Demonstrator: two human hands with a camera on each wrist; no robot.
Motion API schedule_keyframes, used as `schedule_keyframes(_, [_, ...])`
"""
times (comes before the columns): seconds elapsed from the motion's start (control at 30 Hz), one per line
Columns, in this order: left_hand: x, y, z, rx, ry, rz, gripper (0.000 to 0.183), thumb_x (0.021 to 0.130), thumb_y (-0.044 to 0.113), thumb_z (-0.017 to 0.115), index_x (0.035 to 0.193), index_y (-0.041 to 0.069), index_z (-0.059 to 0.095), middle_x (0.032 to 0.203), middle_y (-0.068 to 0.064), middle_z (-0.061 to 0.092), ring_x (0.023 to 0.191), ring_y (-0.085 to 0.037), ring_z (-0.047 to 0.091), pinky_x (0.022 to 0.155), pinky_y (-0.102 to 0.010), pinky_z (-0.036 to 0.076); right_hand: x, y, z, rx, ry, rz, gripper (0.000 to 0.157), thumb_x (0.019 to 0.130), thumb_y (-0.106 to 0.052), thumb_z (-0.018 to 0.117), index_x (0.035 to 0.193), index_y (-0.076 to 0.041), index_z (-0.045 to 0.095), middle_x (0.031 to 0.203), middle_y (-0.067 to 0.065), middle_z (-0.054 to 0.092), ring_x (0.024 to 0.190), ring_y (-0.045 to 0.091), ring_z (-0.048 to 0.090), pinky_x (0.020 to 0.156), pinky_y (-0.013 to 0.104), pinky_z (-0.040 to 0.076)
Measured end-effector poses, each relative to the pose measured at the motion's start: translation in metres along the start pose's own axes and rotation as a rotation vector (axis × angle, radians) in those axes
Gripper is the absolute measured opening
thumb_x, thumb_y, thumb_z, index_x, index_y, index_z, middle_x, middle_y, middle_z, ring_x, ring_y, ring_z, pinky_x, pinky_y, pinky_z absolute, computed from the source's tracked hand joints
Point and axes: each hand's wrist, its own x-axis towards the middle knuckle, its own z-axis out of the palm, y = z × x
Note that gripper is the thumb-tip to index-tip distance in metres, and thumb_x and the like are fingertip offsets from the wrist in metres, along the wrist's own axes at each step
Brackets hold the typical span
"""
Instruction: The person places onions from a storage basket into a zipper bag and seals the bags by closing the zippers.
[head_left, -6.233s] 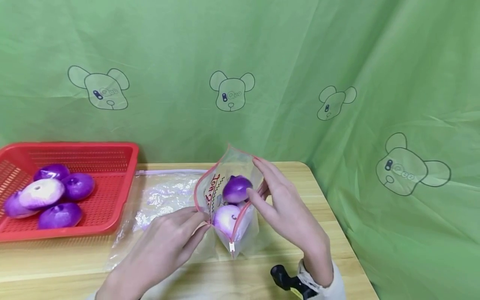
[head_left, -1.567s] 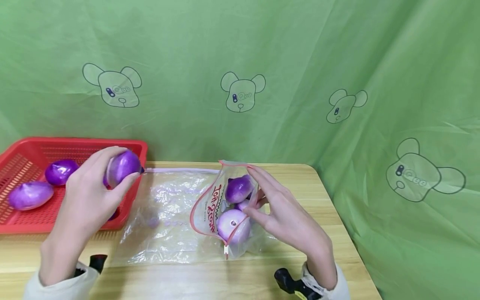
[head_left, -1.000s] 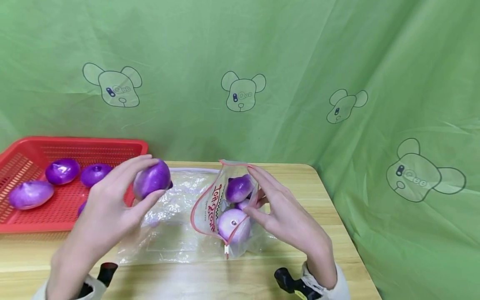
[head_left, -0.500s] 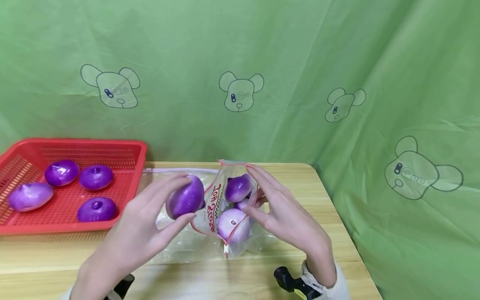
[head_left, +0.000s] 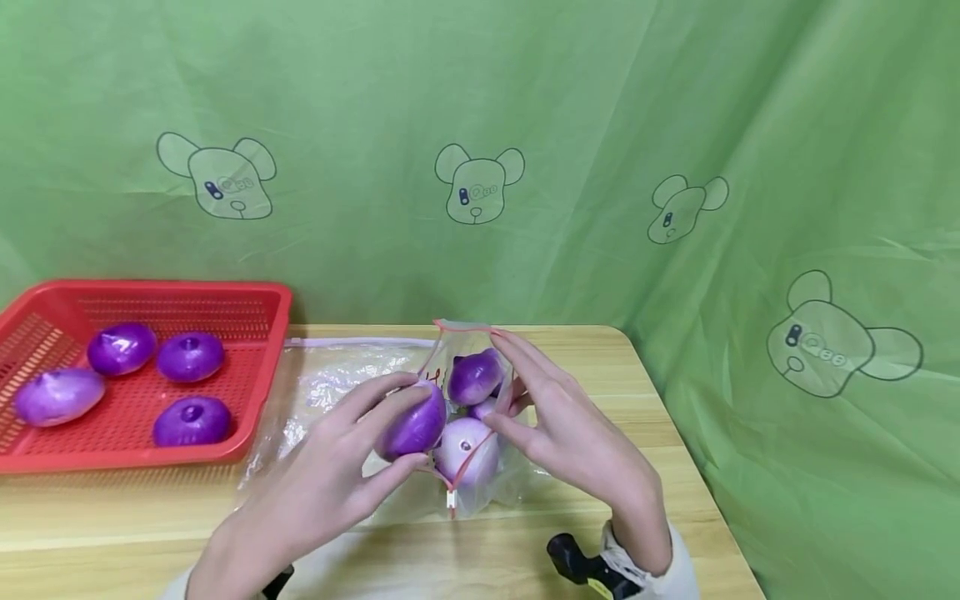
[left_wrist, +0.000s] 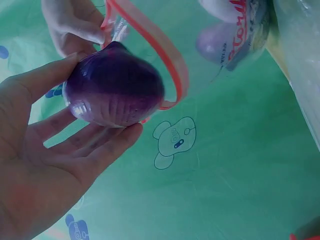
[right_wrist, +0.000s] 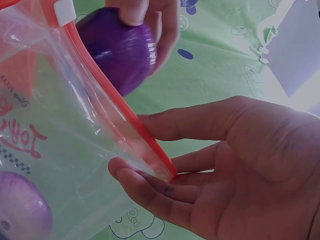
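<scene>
A purple onion is held between the thumb and fingers of my left hand, right at the mouth of a clear zipper bag. The left wrist view shows the onion beside the bag's red-edged opening. My right hand pinches the far side of that opening; in the right wrist view its thumb and fingers lie on either side of the red zip edge. Inside the bag are a dark purple onion, a paler onion and part of another between them. A white slider hangs at the near corner.
A red basket with several purple onions stands at the left. Another clear bag lies flat on the wooden table between basket and open bag. A green printed curtain rises behind and on the right.
My left hand has released the bag's edge, lifted an onion from the basket and carried it right to the bag's mouth. The right hand stays on the bag's rim.
</scene>
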Motion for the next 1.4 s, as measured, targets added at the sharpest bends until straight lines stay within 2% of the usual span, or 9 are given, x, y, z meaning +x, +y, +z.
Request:
schedule_keyframes(0.1, [-0.002, -0.001, 0.003, 0.037, -0.054, -0.014, 0.058, 0.088, 0.03, 0.076, 0.141, 0.016, 0.055, 0.142, -0.007, 0.053, 0.127, -0.023, 0.055, 0.097, -0.04, 0.053, 0.0, 0.0, 0.0, -0.01, 0.002, -0.002, 0.083, 0.09, -0.016, 0.074, 0.157, -0.007, 0.025, 0.16, 0.005, 0.03, 0.09, 0.005, 0.062, 0.078, 0.024, 0.055])
schedule_keyframes(0.23, [-0.005, 0.0, 0.006, 0.066, -0.13, -0.051, 0.062, 0.087, 0.03, 0.078, 0.142, 0.021, 0.053, 0.145, -0.005, 0.05, 0.129, -0.022, 0.054, 0.097, -0.038, 0.053, 0.0, -0.001, -0.001, -0.016, -0.002, 0.005, 0.083, 0.091, -0.017, 0.074, 0.157, -0.008, 0.025, 0.161, 0.004, 0.029, 0.089, 0.004, 0.062, 0.079, 0.024, 0.055])
schedule_keyframes(0.47, [-0.005, -0.001, 0.011, 0.061, -0.167, -0.071, 0.061, 0.087, 0.028, 0.079, 0.142, 0.02, 0.054, 0.145, -0.005, 0.051, 0.127, -0.021, 0.056, 0.096, -0.038, 0.053, 0.0, -0.001, -0.001, -0.006, -0.011, 0.012, 0.082, 0.091, -0.017, 0.073, 0.157, -0.008, 0.025, 0.16, 0.004, 0.03, 0.09, 0.005, 0.061, 0.079, 0.024, 0.056])
schedule_keyframes(0.6, [-0.005, -0.001, 0.013, 0.077, -0.195, -0.076, 0.059, 0.087, 0.027, 0.078, 0.141, 0.019, 0.055, 0.147, -0.005, 0.05, 0.13, -0.021, 0.053, 0.1, -0.038, 0.05, -0.001, -0.001, -0.001, -0.034, -0.011, 0.014, 0.081, 0.093, -0.022, 0.072, 0.157, -0.008, 0.025, 0.162, 0.004, 0.027, 0.094, 0.007, 0.061, 0.092, 0.029, 0.053])
schedule_keyframes(0.7, [-0.005, -0.002, 0.014, 0.088, -0.198, -0.059, 0.06, 0.087, 0.026, 0.078, 0.141, 0.019, 0.054, 0.148, -0.005, 0.049, 0.132, -0.021, 0.051, 0.103, -0.038, 0.048, -0.001, -0.001, -0.001, -0.042, -0.011, 0.016, 0.08, 0.093, -0.024, 0.071, 0.157, -0.008, 0.025, 0.162, 0.004, 0.027, 0.094, 0.006, 0.062, 0.094, 0.03, 0.052])
schedule_keyframes(0.8, [-0.006, -0.003, 0.015, 0.096, -0.184, -0.042, 0.061, 0.087, 0.026, 0.079, 0.142, 0.018, 0.053, 0.148, -0.004, 0.049, 0.132, -0.021, 0.052, 0.104, -0.039, 0.047, -0.001, 0.0, -0.001, -0.015, -0.012, 0.016, 0.081, 0.093, -0.021, 0.072, 0.157, -0.008, 0.025, 0.16, 0.003, 0.03, 0.09, 0.005, 0.061, 0.082, 0.025, 0.055])
schedule_keyframes(1.0, [-0.006, -0.006, 0.009, 0.124, -0.178, -0.046, 0.058, 0.085, 0.02, 0.08, 0.138, 0.013, 0.057, 0.138, -0.008, 0.057, 0.124, -0.024, 0.058, 0.099, -0.041, 0.051, -0.001, -0.001, -0.001, 0.0, -0.015, 0.024, 0.081, 0.092, -0.02, 0.072, 0.157, -0.008, 0.025, 0.159, 0.003, 0.031, 0.09, 0.004, 0.062, 0.079, 0.024, 0.055])
schedule_keyframes(1.23, [-0.005, -0.026, -0.013, 0.16, -0.099, -0.07, 0.045, 0.086, 0.018, 0.077, 0.127, 0.008, 0.063, 0.122, -0.008, 0.066, 0.113, -0.025, 0.064, 0.093, -0.043, 0.054, 0.0, -0.002, -0.001, -0.016, -0.017, 0.026, 0.082, 0.092, -0.02, 0.072, 0.157, -0.007, 0.025, 0.161, 0.004, 0.029, 0.088, 0.003, 0.061, 0.083, 0.027, 0.055])
schedule_keyframes(1.4, [-0.009, -0.044, -0.032, 0.198, -0.056, -0.159, 0.039, 0.09, 0.019, 0.072, 0.125, 0.006, 0.062, 0.12, -0.01, 0.067, 0.112, -0.029, 0.064, 0.092, -0.048, 0.054, -0.001, -0.002, -0.001, -0.043, -0.017, 0.023, 0.081, 0.093, -0.023, 0.072, 0.157, -0.007, 0.025, 0.162, 0.005, 0.027, 0.087, 0.003, 0.06, 0.09, 0.03, 0.053])
